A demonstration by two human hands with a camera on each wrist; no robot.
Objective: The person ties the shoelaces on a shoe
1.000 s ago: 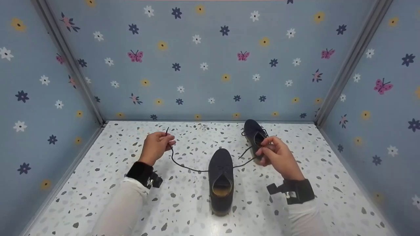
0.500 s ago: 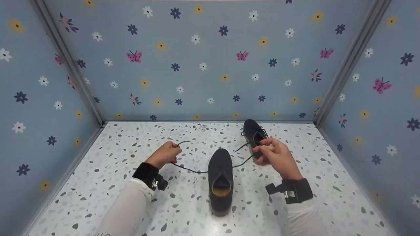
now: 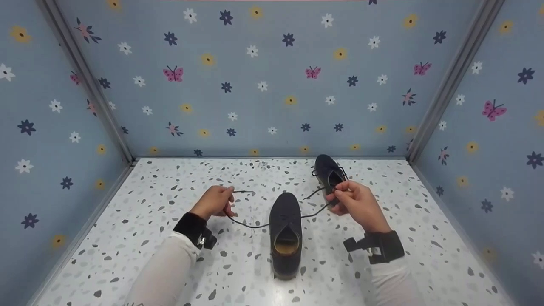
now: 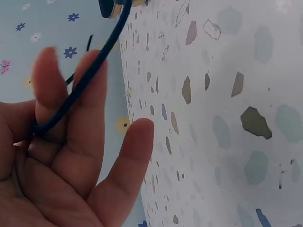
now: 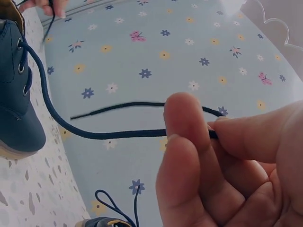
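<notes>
- The fingers of the left hand pinch one strand of dark lace between thumb and forefinger, the others spread loosely; its free tail pokes past them toward the middle.
- The fingers of the right hand pinch the opposite strand between thumb and fingertips, its loose end bending back toward the near shoe.
- That near shoe, which both strands leave by its sides, stands upright on the speckled worktop between the hands, toe pointing away from the person. Neither hand steadies it; it seems to rest on its own sole.
- Both strands sag, so the grip looks light, probably to hold the two sides apart and untangled without dragging the shoe.
- Placing the shoe squarely before the person likely gives each hand equal reach.
- Beyond and to the right stands a second dark shoe, its lace showing loops. The right hand covers part of it in the head view, where contact cannot be told.
- A blue flowered wall closes off the back; black straps circle both wrists.
</notes>
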